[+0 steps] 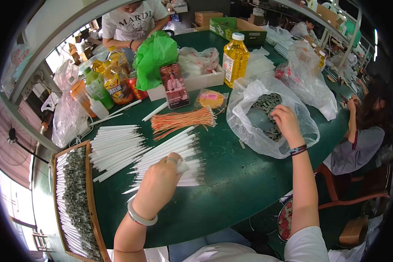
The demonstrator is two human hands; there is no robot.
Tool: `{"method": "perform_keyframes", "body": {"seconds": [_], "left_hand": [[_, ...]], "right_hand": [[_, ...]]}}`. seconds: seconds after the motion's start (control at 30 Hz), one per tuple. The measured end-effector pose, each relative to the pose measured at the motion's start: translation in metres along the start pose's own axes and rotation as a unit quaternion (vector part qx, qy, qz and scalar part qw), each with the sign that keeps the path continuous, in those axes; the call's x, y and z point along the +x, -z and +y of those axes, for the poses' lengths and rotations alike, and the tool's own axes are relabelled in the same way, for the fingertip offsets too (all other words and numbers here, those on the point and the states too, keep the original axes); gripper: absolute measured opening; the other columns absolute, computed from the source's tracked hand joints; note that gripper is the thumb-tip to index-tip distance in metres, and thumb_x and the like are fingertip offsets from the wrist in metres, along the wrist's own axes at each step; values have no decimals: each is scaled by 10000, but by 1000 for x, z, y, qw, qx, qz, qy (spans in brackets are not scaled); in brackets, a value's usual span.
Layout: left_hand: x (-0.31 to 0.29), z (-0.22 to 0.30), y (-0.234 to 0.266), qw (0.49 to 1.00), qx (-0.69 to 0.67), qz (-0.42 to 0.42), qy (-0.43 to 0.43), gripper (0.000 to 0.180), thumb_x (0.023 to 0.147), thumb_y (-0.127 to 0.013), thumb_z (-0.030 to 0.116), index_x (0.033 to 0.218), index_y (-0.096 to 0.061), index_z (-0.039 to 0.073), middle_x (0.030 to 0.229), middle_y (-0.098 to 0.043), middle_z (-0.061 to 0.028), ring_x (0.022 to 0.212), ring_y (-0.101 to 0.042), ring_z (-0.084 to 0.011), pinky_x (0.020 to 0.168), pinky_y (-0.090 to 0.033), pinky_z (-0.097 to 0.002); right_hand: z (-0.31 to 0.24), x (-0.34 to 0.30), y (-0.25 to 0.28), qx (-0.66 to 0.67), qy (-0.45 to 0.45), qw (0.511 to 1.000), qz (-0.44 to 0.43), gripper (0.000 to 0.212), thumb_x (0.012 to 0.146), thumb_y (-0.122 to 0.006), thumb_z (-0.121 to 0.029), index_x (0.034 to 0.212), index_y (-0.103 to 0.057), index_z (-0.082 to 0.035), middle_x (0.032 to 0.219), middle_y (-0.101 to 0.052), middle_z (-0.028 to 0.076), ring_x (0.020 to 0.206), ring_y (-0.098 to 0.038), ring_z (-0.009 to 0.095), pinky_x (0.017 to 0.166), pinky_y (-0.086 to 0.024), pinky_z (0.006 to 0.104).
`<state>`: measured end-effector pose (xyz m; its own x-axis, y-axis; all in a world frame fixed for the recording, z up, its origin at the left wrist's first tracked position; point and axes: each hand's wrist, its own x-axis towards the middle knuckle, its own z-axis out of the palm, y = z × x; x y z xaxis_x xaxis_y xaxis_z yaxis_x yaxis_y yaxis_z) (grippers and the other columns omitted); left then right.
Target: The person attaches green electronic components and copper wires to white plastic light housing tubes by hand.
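At a green worktable [236, 196], grips unclear, the left hand [158, 185] curls over white tubes [167, 150] and the right hand [286, 123] bends into a bag [239, 115] of dark parts [265, 103] a snagged bracelet [298, 150] could spill.

From the left hand [158, 185], bare green tabletop [236, 187] leaves passage toward three o'clock. White tubes [118, 146] block ten, orange wires [183, 121] lie across one and the plastic bag [242, 131] bulges at two; their gap looks narrow, perhaps distorted.

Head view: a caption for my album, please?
Left hand over white rods, right hand at small grey parts in a translucent plastic bag.
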<state>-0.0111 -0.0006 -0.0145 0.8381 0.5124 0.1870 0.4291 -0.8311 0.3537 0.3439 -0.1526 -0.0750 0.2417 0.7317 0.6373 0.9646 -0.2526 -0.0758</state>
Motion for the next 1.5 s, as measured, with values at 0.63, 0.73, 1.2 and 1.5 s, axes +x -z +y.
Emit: {"method": "perform_keyframes", "body": {"seconds": [0.63,0.73,1.2,1.5], "left_hand": [[3,9,7,944,-331,-20,1,118,792,-583,77,867,-564,-11,591,-510,-41,524,-412,-84,490,-361,-239],[5,9,7,936,-351,-7,-24,117,794,-586,79,861,-562,-13,596,-511,-26,524,-407,-70,481,-349,-223],[2,3,16,831,-542,-76,97,204,845,-520,100,978,-524,-55,657,-486,-11,542,-430,-58,465,-350,-192],[1,4,18,774,-627,-88,29,429,878,-460,129,1221,-326,-91,800,-563,-112,649,-575,-161,578,-481,-261]], "right_hand": [[-197,31,51,433,54,888,-146,158,742,-569,-9,888,-512,-30,807,-572,106,735,-589,250,627,-471,307],[-203,34,51,440,72,883,-143,172,736,-578,6,893,-514,-23,804,-574,96,734,-590,218,641,-475,289],[-224,24,20,810,-239,532,-68,215,759,-610,30,961,-536,21,900,-586,79,822,-562,104,755,-461,228],[-219,34,29,728,-126,674,7,238,769,-610,5,1000,-557,11,893,-606,73,795,-561,95,732,-455,223]]}}
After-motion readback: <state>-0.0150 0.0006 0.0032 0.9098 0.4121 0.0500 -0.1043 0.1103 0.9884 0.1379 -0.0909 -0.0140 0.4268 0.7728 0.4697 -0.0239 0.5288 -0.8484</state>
